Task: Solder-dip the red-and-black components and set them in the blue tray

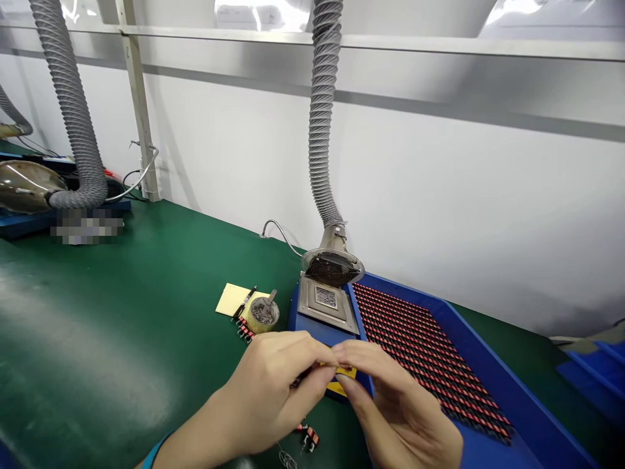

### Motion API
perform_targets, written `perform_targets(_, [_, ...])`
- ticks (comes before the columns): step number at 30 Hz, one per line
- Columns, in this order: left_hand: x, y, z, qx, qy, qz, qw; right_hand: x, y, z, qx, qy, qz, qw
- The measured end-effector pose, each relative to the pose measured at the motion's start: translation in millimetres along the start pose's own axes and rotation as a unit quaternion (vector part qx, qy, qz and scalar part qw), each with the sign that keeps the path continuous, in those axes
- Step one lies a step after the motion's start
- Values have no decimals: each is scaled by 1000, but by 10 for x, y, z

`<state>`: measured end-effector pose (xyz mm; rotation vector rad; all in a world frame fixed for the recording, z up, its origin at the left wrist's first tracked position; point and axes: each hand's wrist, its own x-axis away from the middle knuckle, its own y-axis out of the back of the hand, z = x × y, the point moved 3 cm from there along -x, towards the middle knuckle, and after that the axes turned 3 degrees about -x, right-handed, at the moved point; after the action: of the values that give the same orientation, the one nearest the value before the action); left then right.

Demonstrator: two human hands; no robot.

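My left hand (273,384) is closed in a pinch, and a dark bit of a small red-and-black component shows between its thumb and curled fingers. My right hand (395,404) meets it fingertip to fingertip, its thumb and forefinger nearly together; what lies between them is mostly hidden. Just behind the fingers is a blue heating unit (319,335) with a metal top plate (312,309) around a square opening of silvery material. Below my left hand, several loose red-and-black components (308,438) lie on the green table beside thin wire (287,459).
A blue tray (452,326) at right holds many rows of red-and-black components (420,352). Above the heating unit hangs a fume hood (333,264) on a grey hose (322,124). A jar (263,316), pen (244,303) and yellow paper (228,299) lie left of the unit.
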<state>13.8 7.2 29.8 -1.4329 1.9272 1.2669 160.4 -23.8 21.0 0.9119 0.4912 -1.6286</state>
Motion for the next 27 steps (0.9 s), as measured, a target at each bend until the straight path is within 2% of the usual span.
perform_targets(2, [1, -8, 0, -13, -1, 7, 1000, 27, -14, 35, 59, 58, -9, 997])
perform_targets(3, [0, -13, -2, -39, -13, 8, 999, 34, -26, 39, 77, 62, -8, 995])
perform_targets(5, [-1, -27, -13, -113, -57, 7, 992, 30, -53, 1, 71, -7, 14, 997])
perform_targets(6, [-1, -33, -19, -150, -79, 6, 985, 26, -68, -36, 36, -70, 32, 996])
perform_targets(8, [-1, -40, -29, -196, -107, 5, 975, 20, -91, -105, -89, -189, 53, 976])
perform_targets(9, [-2, -36, -31, -196, -108, 4, 975, 13, -91, -122, -153, -216, 50, 963])
perform_targets(10, [-3, -27, -32, -183, -101, 1, 978, 1, -79, -126, -199, -214, 37, 956])
perform_targets(12, [-7, -2, -31, -129, -69, -2, 989, -20, -32, -113, -197, -159, 12, 967])
perform_targets(15, [-16, 20, -24, -41, -15, 8, 999, -8, 10, -70, -61, -55, 9, 997])
perform_targets(17, [-21, 15, -17, -14, 3, 22, 1000, 17, 2, -34, 2, 8, 11, 1000])
perform_targets(19, [-21, 1, -13, -34, -7, 26, 999, 34, -20, -6, 49, 41, 6, 998])
perform_targets(20, [-19, -9, -14, -65, -24, 24, 997, 35, -34, -8, 65, 27, 6, 997])
perform_targets(22, [-7, -32, -24, -144, -70, 19, 987, 31, -64, -57, 47, -69, 24, 996])
perform_targets(24, [5, -48, -32, -198, -102, 11, 975, 34, -90, -115, -59, -176, 37, 982])
perform_targets(25, [8, -47, -33, -200, -102, 5, 974, 35, -96, -130, -121, -204, 32, 971])
perform_targets(27, [5, -28, -26, -156, -73, -7, 985, 28, -78, -122, -181, -189, -3, 965])
